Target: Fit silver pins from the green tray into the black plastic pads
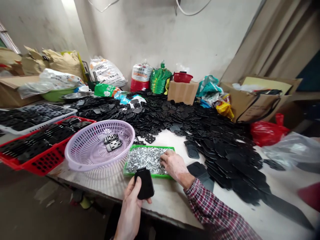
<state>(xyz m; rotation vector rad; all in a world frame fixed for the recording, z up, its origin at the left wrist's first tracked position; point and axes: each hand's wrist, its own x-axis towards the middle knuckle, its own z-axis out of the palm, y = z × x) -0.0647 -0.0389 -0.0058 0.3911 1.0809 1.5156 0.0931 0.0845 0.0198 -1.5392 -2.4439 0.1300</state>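
My left hand (135,196) is closed around a flat black plastic plate (145,185), rounded at the corners with a short tab on top, held above the table's front edge. Small silver metal rivets (145,158) fill a shallow green tray (130,174) just beyond it. At the tray's right side my right hand (174,165) dips into the rivets, thumb and fingers curled together at the heap. Its fingertips are partly hidden, so how many rivets they pinch does not show. Left of the tray, a lilac plastic basket (82,165) holds a few black and silver plates (113,145).
Black plates (180,115) lie heaped across the table's back and right. A red basket (46,166) and a white basket (71,112), both loaded with black plates, stand at left. Behind are sacks, a cardboard box (182,92) bearing a red bowl (183,77), and a larger carton (260,105).
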